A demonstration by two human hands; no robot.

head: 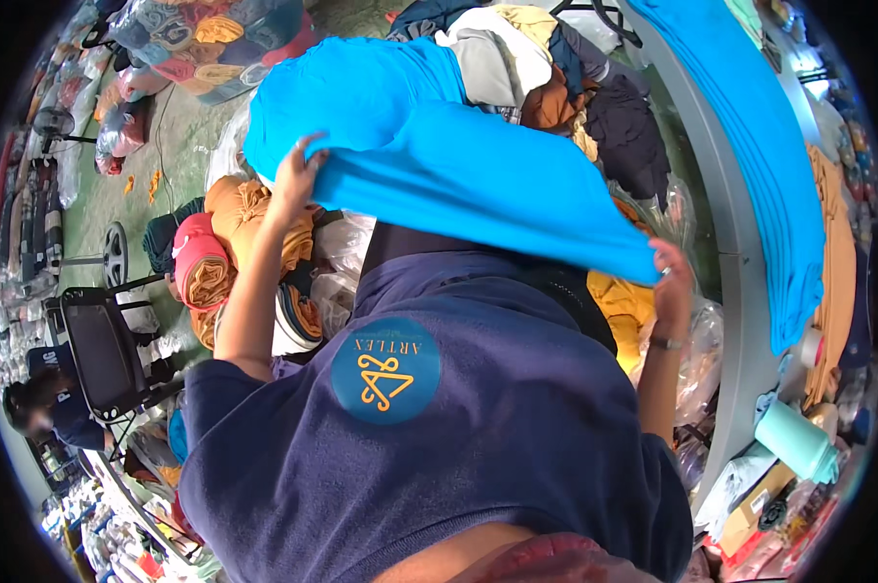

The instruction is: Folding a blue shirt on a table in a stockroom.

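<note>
A bright blue cloth [482, 175] stretches across my lap between both hands. My left hand [296, 175] grips its edge at one end, with the fingers curled over the fabric. At the other end, a corner is pinched in my right hand [672, 280]. The near edge is pulled fairly taut and slants down toward the right. Beyond it lies a bulky heap of the same blue cloth [337, 95], touching the stretched piece; where one ends and the other begins is hard to tell.
Crumpled garments [512, 58] pile up beyond the blue cloth. Rolled fabric bundles [205, 262] sit at my left. On my right, a grey table [734, 321] bears a long folded blue stack [759, 189] and a mint roll [796, 441]. Another person [67, 408] is at far left near a black chair [103, 350].
</note>
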